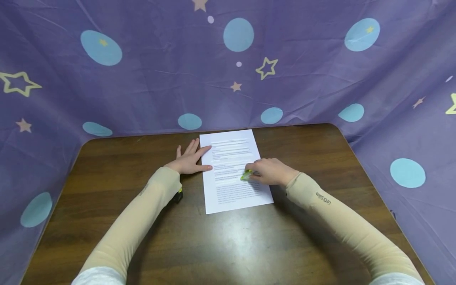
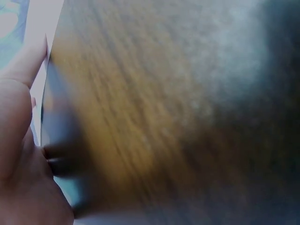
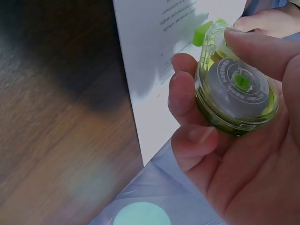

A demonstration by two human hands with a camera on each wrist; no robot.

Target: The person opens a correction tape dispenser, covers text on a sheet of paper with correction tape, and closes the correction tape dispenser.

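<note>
A printed sheet of paper (image 1: pixel 231 200) lies slightly turned on the wooden table. My left hand (image 1: pixel 190 160) rests at its left edge with the fingers spread, thumb and index finger touching the paper. In the left wrist view only part of this left hand (image 2: pixel 18 126) shows at the left side. My right hand (image 1: pixel 272 171) holds a green, see-through correction tape dispenser (image 3: pixel 239 89) over the middle of the printed lines. Thumb and curled fingers grip its round body in the right wrist view, and its green tip end (image 3: pixel 202 33) points toward the sheet. Whether the tip touches the paper cannot be told.
The brown wooden table (image 1: pixel 142 245) ends at the back against a purple curtain (image 1: pixel 160 91) with stars and blue dots. A small black and yellow thing (image 1: pixel 177 196) shows beside the left cuff, partly hidden by the sleeve.
</note>
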